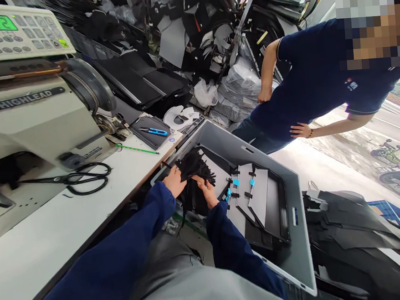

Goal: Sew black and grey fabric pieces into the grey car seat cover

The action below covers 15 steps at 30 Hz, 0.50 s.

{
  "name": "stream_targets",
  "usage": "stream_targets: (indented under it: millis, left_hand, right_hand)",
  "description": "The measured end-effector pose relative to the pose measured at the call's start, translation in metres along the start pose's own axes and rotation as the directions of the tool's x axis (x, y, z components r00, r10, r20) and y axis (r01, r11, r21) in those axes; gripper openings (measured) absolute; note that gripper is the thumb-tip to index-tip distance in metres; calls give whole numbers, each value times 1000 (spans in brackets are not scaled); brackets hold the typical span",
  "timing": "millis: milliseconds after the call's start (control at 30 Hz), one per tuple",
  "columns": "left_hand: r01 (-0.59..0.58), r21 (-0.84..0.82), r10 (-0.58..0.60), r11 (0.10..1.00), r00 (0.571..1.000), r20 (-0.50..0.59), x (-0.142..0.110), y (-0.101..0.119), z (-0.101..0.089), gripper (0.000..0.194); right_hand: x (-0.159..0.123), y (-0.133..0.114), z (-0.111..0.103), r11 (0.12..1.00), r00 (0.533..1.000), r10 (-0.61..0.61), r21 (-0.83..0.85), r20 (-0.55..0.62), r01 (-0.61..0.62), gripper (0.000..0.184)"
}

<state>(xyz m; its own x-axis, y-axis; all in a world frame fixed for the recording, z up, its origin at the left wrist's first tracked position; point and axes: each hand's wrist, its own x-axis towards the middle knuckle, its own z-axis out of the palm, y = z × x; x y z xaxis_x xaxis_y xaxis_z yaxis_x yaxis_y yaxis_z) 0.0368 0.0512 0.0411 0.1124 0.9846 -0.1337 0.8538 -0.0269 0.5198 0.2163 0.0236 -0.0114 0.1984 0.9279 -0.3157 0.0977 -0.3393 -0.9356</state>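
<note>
The bundle of black strips (194,165) lies between the hands, over the near left part of the grey crate (301,252), its loose ends fanned toward the right. The left hand (175,181) is at the bundle's left side, fingers bent and closed on its edge. The right hand (208,193) is at the lower right side, the thumb and forefinger pinching the lower edge near the loose ends. Both hands touch the bundle; neither is spread flat. Inside the crate, to the right of the hands, grey panels (259,194) lie overlapped, with black tabs and blue pieces (235,182) along their edges. On the white table (121,196) to the left are black-handled scissors (87,178), a blue-handled snipper (157,131) on a dark pad, and a green pencil (140,149), beside a sewing machine (36,115) marked HIGHLEAD. A person in a dark blue shirt (314,69) stands beyond the crate. The remaining fingers of the right hand are partly hidden, the strips merge with dark material beneath them, and their number cannot be determined. The sewing machine is cut off at the left border, and its display is only partly visible.
</note>
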Motion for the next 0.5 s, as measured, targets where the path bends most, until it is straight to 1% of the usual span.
stream_targets:
  millis: [67,167,200,267,367,500]
  left_hand:
    - [11,10,-11,1000,998,58,2,3,11,50]
    - [80,36,-85,996,982,167,8,0,19,68]
    - [101,44,-107,994,973,202,10,-2,19,69]
    - [132,58,-143,989,957,251,15,-7,17,64]
    - [176,75,-189,982,949,254,21,-12,15,58]
    - [210,46,-214,977,942,257,24,-15,19,64]
  right_hand:
    - [-1,3,0,999,1000,15,36,0,-15,61]
    - [-3,7,-2,997,999,33,63,1,-33,57]
    - [-3,8,-3,997,999,38,67,4,-39,55]
    - [-4,8,-4,996,999,47,71,13,-48,52]
    - [-6,3,-2,997,999,39,64,33,-41,50]
    - [-9,-6,3,999,998,24,27,54,-26,50]
